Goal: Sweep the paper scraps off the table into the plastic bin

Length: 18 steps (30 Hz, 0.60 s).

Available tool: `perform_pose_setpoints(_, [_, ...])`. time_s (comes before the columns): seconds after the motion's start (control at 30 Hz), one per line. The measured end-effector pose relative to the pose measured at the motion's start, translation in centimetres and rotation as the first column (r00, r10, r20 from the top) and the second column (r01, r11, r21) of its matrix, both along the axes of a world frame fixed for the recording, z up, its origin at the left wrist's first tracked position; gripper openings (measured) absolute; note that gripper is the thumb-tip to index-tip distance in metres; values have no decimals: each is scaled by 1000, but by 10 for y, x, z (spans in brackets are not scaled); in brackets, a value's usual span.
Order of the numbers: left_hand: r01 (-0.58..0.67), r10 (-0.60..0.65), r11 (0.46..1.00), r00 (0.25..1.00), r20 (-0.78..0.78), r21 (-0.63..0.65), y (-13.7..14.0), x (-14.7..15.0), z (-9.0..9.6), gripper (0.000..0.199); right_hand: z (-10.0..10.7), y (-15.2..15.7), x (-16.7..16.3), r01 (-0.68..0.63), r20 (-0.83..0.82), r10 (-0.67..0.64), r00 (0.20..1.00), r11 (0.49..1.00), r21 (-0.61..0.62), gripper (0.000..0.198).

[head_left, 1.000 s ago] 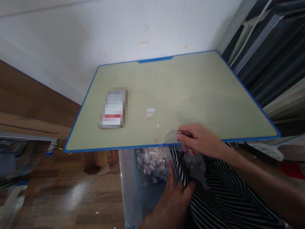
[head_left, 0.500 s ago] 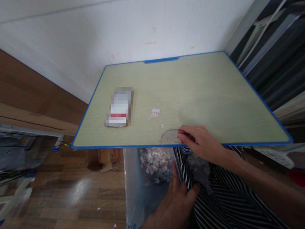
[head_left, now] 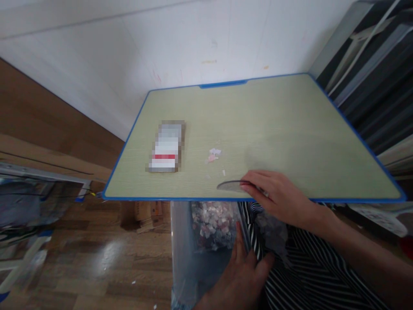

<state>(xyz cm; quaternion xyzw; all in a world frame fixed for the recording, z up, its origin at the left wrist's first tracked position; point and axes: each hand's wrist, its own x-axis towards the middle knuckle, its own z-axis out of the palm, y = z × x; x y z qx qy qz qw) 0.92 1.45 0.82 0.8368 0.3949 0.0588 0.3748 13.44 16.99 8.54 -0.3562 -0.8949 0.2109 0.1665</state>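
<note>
My right hand point(head_left: 274, 193) is closed on a clear half-round protractor point(head_left: 229, 185), pinched at its right end above the table's point(head_left: 290, 129) near edge. The protractor is tilted, so its face looks narrow. Small white and pink paper scraps point(head_left: 213, 155) lie just beyond it. Lower down, my left hand point(head_left: 241, 271) rests at the right side of a clear plastic bin point(head_left: 180, 249), fingers stretched and thumb apart. Inside the bin, a bag or pile of pale scraps point(head_left: 213, 219) sits below the table edge.
A blurred white box-like item with a red band point(head_left: 164, 146) lies on the table's left. Behind stands a white wall point(head_left: 193, 38). Striped cloth point(head_left: 309, 258) covers my lap. Cardboard point(head_left: 146, 215) rests on the wooden floor point(head_left: 90, 258) at left.
My right hand has tilted the protractor, which lay flatter on the table before and now shows more edge-on. My left hand stays at the bin. The view has shifted slightly.
</note>
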Motion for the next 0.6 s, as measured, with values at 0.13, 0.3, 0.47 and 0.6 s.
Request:
perform_pose_setpoints(0.13, [2, -1, 1000, 1000, -24, 8, 1, 0, 1, 50, 2, 24, -3, 25, -48, -21, 999, 997, 71, 26])
perform_pose_setpoints(0.3, [-3, 3, 1000, 1000, -25, 3, 1, 0, 1, 57, -3, 43, 1, -1, -74, 5, 997, 998, 55, 24])
perform_pose_setpoints(0.47, [7, -7, 1000, 999, -47, -11, 2, -1, 5, 59, -2, 40, 11, -40, -38, 42, 998, 998, 45, 24])
perform_pose_setpoints(0.6, [18, -20, 999, 998, -56, -38, 2, -1, 6, 58, 2, 37, 15, -104, 36, 102, 994, 993, 64, 27])
